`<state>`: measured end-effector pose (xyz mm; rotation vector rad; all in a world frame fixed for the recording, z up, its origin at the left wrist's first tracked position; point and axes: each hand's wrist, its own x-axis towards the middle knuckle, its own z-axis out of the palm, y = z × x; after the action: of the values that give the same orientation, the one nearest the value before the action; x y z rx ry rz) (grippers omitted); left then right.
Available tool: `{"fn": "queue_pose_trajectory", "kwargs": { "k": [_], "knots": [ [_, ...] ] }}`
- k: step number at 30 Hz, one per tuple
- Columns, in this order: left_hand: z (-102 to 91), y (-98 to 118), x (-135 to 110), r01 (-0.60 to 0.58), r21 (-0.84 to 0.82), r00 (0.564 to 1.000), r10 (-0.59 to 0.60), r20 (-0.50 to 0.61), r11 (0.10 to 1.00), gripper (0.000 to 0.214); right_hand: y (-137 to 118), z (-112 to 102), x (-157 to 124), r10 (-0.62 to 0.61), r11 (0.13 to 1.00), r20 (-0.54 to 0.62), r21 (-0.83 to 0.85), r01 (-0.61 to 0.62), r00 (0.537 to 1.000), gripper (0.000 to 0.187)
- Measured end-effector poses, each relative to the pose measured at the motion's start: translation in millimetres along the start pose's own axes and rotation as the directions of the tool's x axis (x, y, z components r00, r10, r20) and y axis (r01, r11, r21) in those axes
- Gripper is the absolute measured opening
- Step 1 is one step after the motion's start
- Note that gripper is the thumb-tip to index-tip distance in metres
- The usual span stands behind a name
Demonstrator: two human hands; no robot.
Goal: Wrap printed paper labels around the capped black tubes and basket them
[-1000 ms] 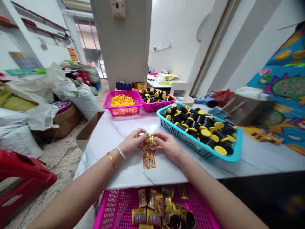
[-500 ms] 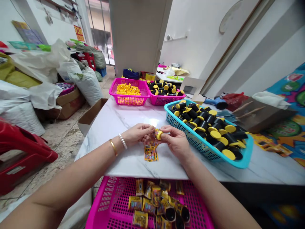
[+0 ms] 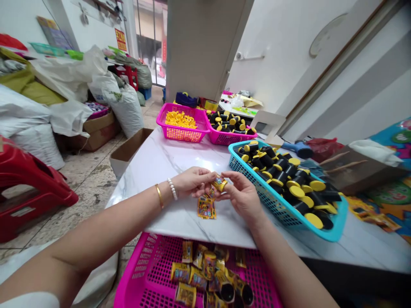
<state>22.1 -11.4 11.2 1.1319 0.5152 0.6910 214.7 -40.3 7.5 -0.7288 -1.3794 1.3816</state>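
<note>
Over the white marble-look table, my left hand [image 3: 193, 182] pinches a small cylinder with a yellow printed label [image 3: 219, 183] between thumb and fingers. My right hand [image 3: 243, 197] curls round the cylinder's other side, its thumb and fingertips against it. Just below them, a small pile of printed label sheets [image 3: 206, 207] lies flat on the table, partly covered by my fingers. Beside my right hand stands a turquoise basket [image 3: 266, 194] heaped with black cylinders with yellow ends [image 3: 290, 175].
Below the table edge, a magenta basket [image 3: 141, 273] holds several labelled cylinders [image 3: 197, 278]. Farther back are a pink basket [image 3: 167, 131] of small yellow parts and another pink basket [image 3: 224, 137] of black cylinders. A red stool [image 3: 32, 192] and a cardboard box [image 3: 128, 149] stand left.
The view has swung a little to the left, so the table and baskets appear farther right. My right fingers have spread slightly around the labelled cylinder, which has turned a little between my hands.
</note>
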Motion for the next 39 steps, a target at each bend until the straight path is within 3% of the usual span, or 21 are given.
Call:
{"fn": "queue_pose_trajectory", "kwargs": {
  "k": [5, 11, 15, 17, 19, 23, 28, 34, 39],
  "knots": [
    [-0.7, -1.2, -0.2, 0.034, 0.003, 0.999, -0.034, 0.003, 0.999, 0.045, 3.3, 0.9, -1.6, -0.091, 0.994, 0.006, -0.06, 0.091, 0.996, 0.011],
    [-0.1, -1.8, -0.2, 0.123, 0.072, 0.99, -0.117, -0.08, 0.99, 0.053, 4.8, 2.0, 0.1, -0.037, 0.999, -0.067, -0.016, 0.036, 0.997, 0.01],
    [0.9, -2.5, 0.7, 0.151, 0.07, 0.981, -0.141, -0.131, 0.986, 0.06, 0.0, 3.8, -0.5, 0.063, 0.996, 0.009, -0.069, -0.062, 0.998, 0.024],
    [1.7, -2.2, 0.8, 0.171, 0.063, 0.976, -0.161, -0.147, 0.983, 0.064, -2.5, 5.5, -1.8, 0.044, 0.986, 0.043, -0.16, -0.037, 0.998, 0.029],
    [2.7, -1.2, 0.3, 0.203, 0.059, 0.97, -0.192, -0.152, 0.978, 0.066, -3.4, 6.8, -3.0, -0.012, 0.973, 0.059, -0.23, 0.026, 0.998, 0.023],
    [3.2, 1.8, -1.3, 0.214, 0.003, 0.975, -0.214, -0.059, 0.977, 0.063, 0.7, 4.1, -3.6, -0.09, 0.982, 0.051, -0.163, 0.097, 0.995, 0.014],
    [1.5, 1.7, -1.8, 0.127, -0.042, 0.991, -0.126, 0.042, 0.991, 0.044, 6.5, 1.2, -1.6, -0.083, 0.995, 0.011, -0.046, 0.083, 0.997, 0.008],
    [1.6, -1.3, -2.0, 0.169, 0.029, 0.986, -0.169, -0.007, 0.985, 0.056, -4.8, 11.6, -5.2, -0.079, 0.975, 0.055, -0.202, 0.089, 0.995, 0.017],
    [2.8, 0.3, -2.3, 0.149, 0.152, 0.974, -0.119, -0.19, 0.977, 0.065, -28.9, 12.3, -55.4, -0.015, 0.946, 0.082, -0.321, 0.041, 0.996, 0.01]
  ]
}}
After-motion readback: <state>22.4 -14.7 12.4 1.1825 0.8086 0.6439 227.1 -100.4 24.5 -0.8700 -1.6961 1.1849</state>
